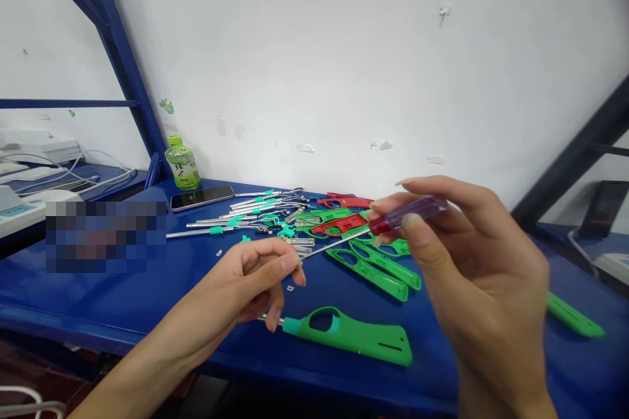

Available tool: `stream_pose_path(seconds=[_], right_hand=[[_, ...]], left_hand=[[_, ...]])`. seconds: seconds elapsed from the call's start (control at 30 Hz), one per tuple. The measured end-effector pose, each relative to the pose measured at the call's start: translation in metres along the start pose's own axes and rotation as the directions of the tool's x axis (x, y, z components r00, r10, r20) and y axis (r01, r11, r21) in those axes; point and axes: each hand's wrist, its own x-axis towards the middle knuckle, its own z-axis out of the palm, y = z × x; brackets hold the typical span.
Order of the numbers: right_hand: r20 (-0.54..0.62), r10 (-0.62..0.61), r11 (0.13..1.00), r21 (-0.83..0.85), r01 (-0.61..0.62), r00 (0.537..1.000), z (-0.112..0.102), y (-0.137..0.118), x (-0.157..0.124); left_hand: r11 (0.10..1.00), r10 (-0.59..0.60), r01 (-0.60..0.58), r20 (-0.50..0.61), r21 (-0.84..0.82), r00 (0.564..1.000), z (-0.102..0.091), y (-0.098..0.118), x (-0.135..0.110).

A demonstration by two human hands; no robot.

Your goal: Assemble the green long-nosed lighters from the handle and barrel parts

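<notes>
My right hand (484, 275) grips a screwdriver (410, 215) by its clear purple and red handle, and the metal shaft points left and down. At the shaft's tip, my left hand (263, 275) has its thumb and index finger pinched together. Whatever lies between those fingertips is hidden or too small to make out. Below the hands, a green long-necked gas lighter (354, 339) rests on the blue table, its metal tube passing behind my left fingers. Green lighter shell halves (376, 268) and red shell halves (339, 226) lie in a pile behind the screwdriver.
Metal lighter tubes with teal parts (236, 219) are heaped at the back. A phone (202, 198) and a green-capped bottle (183, 163) stand near the wall. Another green lighter piece (574, 315) lies right of my hand. Blue frame posts (122, 65) rise at both sides.
</notes>
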Motion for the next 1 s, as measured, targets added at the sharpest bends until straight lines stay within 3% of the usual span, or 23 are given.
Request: stream_pose_path(seconds=[0.43,0.67,0.8,1.0], right_hand=[[-0.021,-0.027,0.998,-0.054,0.026,0.999,-0.002,-0.002,0.000],[-0.015,-0.045,0.994,-0.103,0.044,0.999,-0.001,-0.004,0.000],[0.006,-0.047,0.991,-0.127,0.048,0.999,-0.005,-0.008,0.001],[0.091,-0.013,0.976,-0.216,0.033,0.996,-0.032,-0.025,0.003]], left_hand=[[1.000,-0.016,0.016,-0.036,0.017,0.999,0.007,0.000,-0.002],[0.999,-0.012,0.012,0.001,-0.035,1.000,0.006,-0.005,0.000],[0.998,0.040,-0.039,-0.009,0.054,0.999,0.013,-0.010,0.000],[0.918,0.224,-0.189,-0.064,0.348,0.973,0.045,-0.026,-0.006]])
